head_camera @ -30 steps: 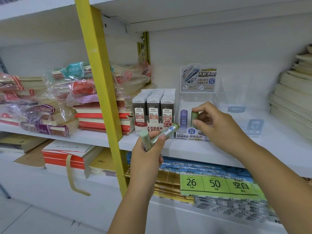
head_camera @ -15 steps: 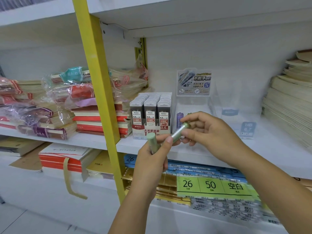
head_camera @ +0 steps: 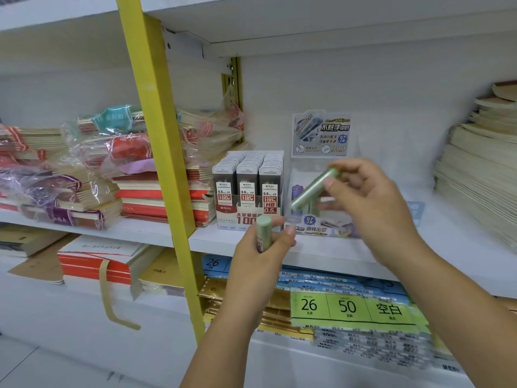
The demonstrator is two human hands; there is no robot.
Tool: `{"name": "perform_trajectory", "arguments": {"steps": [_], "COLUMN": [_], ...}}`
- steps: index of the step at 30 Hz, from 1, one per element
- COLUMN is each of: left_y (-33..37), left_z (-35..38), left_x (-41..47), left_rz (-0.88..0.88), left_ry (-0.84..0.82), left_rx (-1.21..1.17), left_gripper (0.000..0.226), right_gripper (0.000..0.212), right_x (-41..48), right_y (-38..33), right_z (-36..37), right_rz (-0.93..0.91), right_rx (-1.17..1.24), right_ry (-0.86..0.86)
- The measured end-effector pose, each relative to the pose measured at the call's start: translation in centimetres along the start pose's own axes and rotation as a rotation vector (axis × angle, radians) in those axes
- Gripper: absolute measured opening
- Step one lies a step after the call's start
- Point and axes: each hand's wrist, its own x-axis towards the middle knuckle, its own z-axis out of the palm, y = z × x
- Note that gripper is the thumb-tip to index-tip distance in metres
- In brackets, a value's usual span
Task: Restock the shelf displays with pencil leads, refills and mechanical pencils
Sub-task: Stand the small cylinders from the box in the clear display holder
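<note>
My right hand point(head_camera: 369, 208) pinches a pale green lead tube point(head_camera: 314, 189), tilted, in front of the clear display box point(head_camera: 319, 228) with the blue header card point(head_camera: 321, 134). A purple tube point(head_camera: 296, 191) stands inside that box. My left hand point(head_camera: 260, 261) grips another pale green tube point(head_camera: 263, 232) upright, below and left of the display. A full box of grey 0.5 HB lead cases point(head_camera: 247, 189) stands just left of the display on the white shelf point(head_camera: 321, 247).
A yellow upright post point(head_camera: 159, 152) crosses in front of the shelf on the left. Wrapped notebook stacks point(head_camera: 92, 169) fill the shelf's left part, and beige paper stacks point(head_camera: 481, 169) its right. Below lie green and blue loose-leaf packs point(head_camera: 349, 306) and red-edged books point(head_camera: 95, 264).
My right hand took one green tube out of my left hand and lifted it up and right toward the display box. My left hand keeps one tube.
</note>
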Motion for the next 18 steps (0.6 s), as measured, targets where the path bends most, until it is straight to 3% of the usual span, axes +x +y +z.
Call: {"name": "perform_trajectory", "arguments": {"steps": [3,7,18], "left_y": [-0.3,-0.2,-0.5], "left_z": [-0.4,-1.0,0.0], "left_x": [0.1,0.2,0.0], "left_rz": [-0.048,-0.090,0.041], "left_ry": [-0.060,-0.146,-0.151], "left_rx": [0.022,0.017,0.115], "left_gripper": [0.014,0.005,0.012], "right_gripper": [0.024,0.023,0.033], "right_x": [1.1,1.4,1.4], "right_y": [-0.2,1.2,2.3], "right_z": [-1.7,-3.0,-3.7], "right_rz": [-0.131,-0.128,-0.146], "right_rx": [-0.176,-0.462,-0.612], "right_ry": [0.101,0.026,-0.097]}}
